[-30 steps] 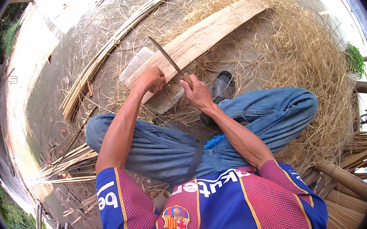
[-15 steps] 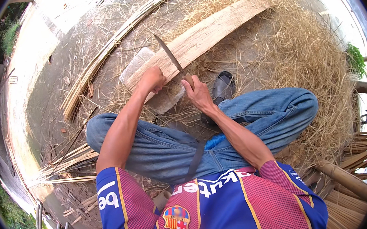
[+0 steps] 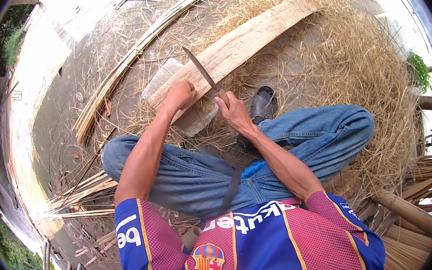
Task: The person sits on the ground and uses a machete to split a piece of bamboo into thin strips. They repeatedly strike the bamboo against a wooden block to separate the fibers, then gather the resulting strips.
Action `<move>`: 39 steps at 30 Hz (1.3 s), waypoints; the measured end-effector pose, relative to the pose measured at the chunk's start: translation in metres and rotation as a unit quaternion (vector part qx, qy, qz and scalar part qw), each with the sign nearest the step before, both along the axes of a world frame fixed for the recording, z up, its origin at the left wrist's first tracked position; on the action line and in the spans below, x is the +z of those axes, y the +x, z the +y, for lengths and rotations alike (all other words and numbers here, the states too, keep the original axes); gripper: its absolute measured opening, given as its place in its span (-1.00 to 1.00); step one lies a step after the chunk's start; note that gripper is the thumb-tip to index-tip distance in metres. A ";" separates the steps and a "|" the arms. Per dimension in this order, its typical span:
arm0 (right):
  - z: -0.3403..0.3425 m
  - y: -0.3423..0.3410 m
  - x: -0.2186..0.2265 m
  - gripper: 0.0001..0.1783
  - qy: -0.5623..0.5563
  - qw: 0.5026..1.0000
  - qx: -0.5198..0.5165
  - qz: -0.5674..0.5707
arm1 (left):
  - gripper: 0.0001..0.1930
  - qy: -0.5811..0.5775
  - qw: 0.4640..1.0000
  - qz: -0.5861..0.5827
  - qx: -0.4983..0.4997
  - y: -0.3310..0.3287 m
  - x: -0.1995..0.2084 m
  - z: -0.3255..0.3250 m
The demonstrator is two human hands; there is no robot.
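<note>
My right hand [image 3: 234, 111] is wrapped round the brown handle of a long knife [image 3: 202, 70]. Its dark blade points away and to the left, crossing above a long pale wooden board [image 3: 253, 40]. Close to the board's near left end, my left hand [image 3: 181, 94] is closed, fingers curled under. Whatever those fingers hold, if anything, is hidden or too thin to make out. A grey stone block [image 3: 194, 120] lies beneath this end of the board, showing on both sides of it.
Thin shavings [image 3: 375, 114] lie heaped on the right and around the board. On the left runs a long bundle of split strips [image 3: 116, 69]. More strips [image 3: 83, 192] lie by my left knee. A thick bamboo pole [image 3: 408, 214] is at the lower right.
The knife's tip has dropped slightly toward me. Both hands have shifted only a little, and the board stays where it was.
</note>
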State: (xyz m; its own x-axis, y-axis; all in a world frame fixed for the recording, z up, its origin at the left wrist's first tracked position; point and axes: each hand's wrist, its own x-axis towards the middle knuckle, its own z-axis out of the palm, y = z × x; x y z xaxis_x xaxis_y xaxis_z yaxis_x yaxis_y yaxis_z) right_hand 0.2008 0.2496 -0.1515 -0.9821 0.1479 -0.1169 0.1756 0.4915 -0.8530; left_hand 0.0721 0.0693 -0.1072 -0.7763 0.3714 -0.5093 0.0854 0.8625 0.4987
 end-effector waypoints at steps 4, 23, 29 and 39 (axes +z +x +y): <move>0.000 -0.003 0.019 -0.61 -0.039 0.997 -0.020 0.056 | -0.71 0.003 0.997 0.069 -0.020 0.005 0.001 0.007; 0.001 0.000 0.011 -0.54 0.034 0.999 0.003 -0.015 | -0.66 -0.003 0.997 -0.080 0.000 -0.002 0.003 -0.002; -0.005 0.003 0.013 -0.55 0.042 0.999 0.020 0.004 | -0.65 -0.071 0.990 0.071 -0.099 0.004 -0.004 0.008; 0.002 -0.001 0.014 -0.54 0.113 0.992 0.033 -0.045 | -0.74 -0.176 0.967 -0.173 -0.058 -0.003 0.044 0.000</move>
